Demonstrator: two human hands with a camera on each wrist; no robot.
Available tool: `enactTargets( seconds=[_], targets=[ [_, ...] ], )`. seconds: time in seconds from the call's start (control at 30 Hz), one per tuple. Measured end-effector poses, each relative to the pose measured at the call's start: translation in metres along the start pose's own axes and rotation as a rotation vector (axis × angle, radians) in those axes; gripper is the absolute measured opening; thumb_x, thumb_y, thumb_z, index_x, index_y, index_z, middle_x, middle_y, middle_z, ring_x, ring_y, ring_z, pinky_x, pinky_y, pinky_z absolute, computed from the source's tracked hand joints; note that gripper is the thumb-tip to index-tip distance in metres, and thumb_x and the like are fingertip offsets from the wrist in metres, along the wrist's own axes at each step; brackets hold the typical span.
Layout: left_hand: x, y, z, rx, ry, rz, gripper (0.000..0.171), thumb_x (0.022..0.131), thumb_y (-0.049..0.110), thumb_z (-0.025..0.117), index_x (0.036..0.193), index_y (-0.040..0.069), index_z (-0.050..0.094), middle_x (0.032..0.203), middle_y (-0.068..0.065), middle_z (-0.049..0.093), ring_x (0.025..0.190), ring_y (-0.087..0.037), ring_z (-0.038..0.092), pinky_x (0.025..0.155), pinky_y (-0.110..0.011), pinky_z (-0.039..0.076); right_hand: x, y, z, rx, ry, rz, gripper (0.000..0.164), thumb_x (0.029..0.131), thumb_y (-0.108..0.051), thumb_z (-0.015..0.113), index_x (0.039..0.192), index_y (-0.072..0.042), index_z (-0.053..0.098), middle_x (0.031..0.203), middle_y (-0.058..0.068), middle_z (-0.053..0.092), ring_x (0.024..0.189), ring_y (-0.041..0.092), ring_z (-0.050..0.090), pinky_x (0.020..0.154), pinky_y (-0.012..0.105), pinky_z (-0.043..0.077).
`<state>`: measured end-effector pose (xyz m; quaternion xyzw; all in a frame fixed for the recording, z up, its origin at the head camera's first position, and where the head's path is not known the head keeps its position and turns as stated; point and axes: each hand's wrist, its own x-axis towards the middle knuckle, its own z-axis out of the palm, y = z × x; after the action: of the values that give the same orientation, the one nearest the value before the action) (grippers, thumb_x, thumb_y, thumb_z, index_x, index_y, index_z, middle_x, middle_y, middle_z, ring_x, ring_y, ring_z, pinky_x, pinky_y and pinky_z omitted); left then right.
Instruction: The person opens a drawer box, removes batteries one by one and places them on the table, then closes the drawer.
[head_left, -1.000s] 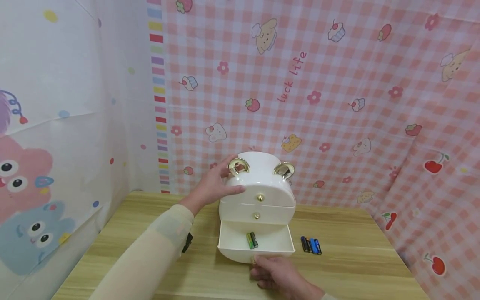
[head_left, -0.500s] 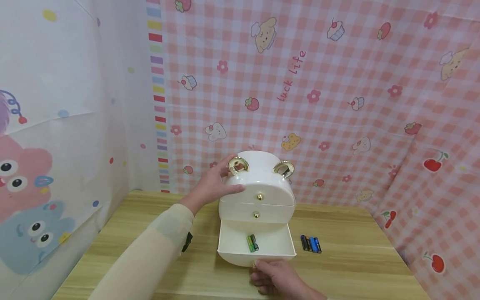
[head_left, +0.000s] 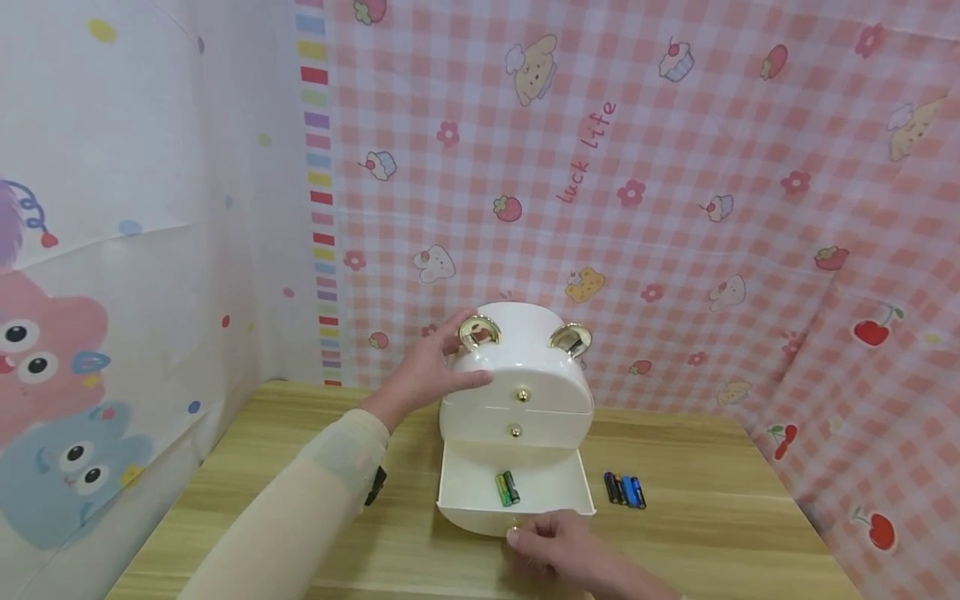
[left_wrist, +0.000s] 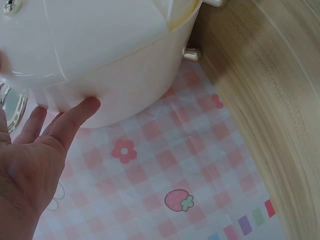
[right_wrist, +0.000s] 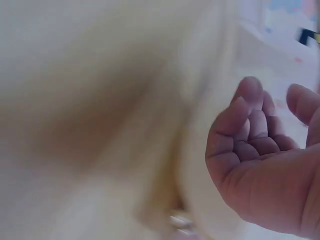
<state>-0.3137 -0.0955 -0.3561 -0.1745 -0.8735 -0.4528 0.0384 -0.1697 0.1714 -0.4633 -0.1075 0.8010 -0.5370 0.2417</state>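
A small white drawer cabinet (head_left: pixel 517 329) with gold ear-shaped rings stands on the table. Its bottom drawer (head_left: pixel 551 479) is pulled out, with two green-and-black batteries (head_left: pixel 507 489) lying in it. My left hand (head_left: pixel 429 372) rests on the cabinet's upper left, thumb across the front; the left wrist view shows straight fingers (left_wrist: pixel 75 120) pressing the white side wall. Just in front of the drawer is my right hand (head_left: pixel 564 546), thumb tip right at the gold knob (head_left: pixel 513 529). In the right wrist view its fingers (right_wrist: pixel 250 130) are loosely curled, thumb apart, holding nothing.
Several batteries (head_left: pixel 625 490), blue and black, lie in a row on the wooden table (head_left: pixel 697 500) to the right of the cabinet. Behind it hangs a pink checked cloth (head_left: pixel 480 242), with a white patterned cloth (head_left: pixel 150 275) on the left.
The bottom drawer has come slightly further out toward me. My right hand has let go of its knob, its fingers loosening. The left hand stays on the cabinet.
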Motion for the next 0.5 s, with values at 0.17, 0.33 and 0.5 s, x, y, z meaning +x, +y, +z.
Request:
enactTargets(
  seconds=[0.17, 0.33, 0.5],
  targets=[
    [-0.002, 0.000, -0.001, 0.005, 0.014, 0.002, 0.104, 0.084, 0.047, 0.091, 0.167, 0.043, 0.030, 0.152, -0.020, 0.063, 0.144, -0.039, 0.057, 0.121, -0.062, 0.044, 0.009, -0.037, -0.026, -0.287, 0.118, -0.210, 0.026, 0.103, -0.031, 0.073, 0.102, -0.006, 0.080, 0.089, 0.001, 0.078, 0.078, 0.009, 0.065, 0.067, 0.025, 0.055],
    [-0.004, 0.000, -0.001, 0.020, 0.010, 0.013, 0.101, 0.084, 0.048, 0.091, 0.166, 0.043, 0.031, 0.150, -0.020, 0.064, 0.142, -0.038, 0.059, 0.119, -0.061, 0.046, 0.032, -0.043, -0.042, -0.713, 0.165, -0.352, 0.015, 0.097, -0.023, 0.079, 0.107, -0.011, 0.081, 0.098, 0.000, 0.079, 0.081, 0.010, 0.069, 0.070, 0.025, 0.056],
    [-0.003, -0.001, -0.001, 0.029, 0.017, 0.037, 0.100, 0.084, 0.046, 0.091, 0.165, 0.041, 0.033, 0.147, -0.021, 0.066, 0.141, -0.037, 0.060, 0.119, -0.059, 0.047, 0.055, -0.031, -0.042, -1.013, 0.101, -0.440, 0.024, 0.088, -0.019, 0.088, 0.110, -0.010, 0.082, 0.108, 0.002, 0.081, 0.091, 0.017, 0.075, 0.077, 0.028, 0.060]
  ],
)
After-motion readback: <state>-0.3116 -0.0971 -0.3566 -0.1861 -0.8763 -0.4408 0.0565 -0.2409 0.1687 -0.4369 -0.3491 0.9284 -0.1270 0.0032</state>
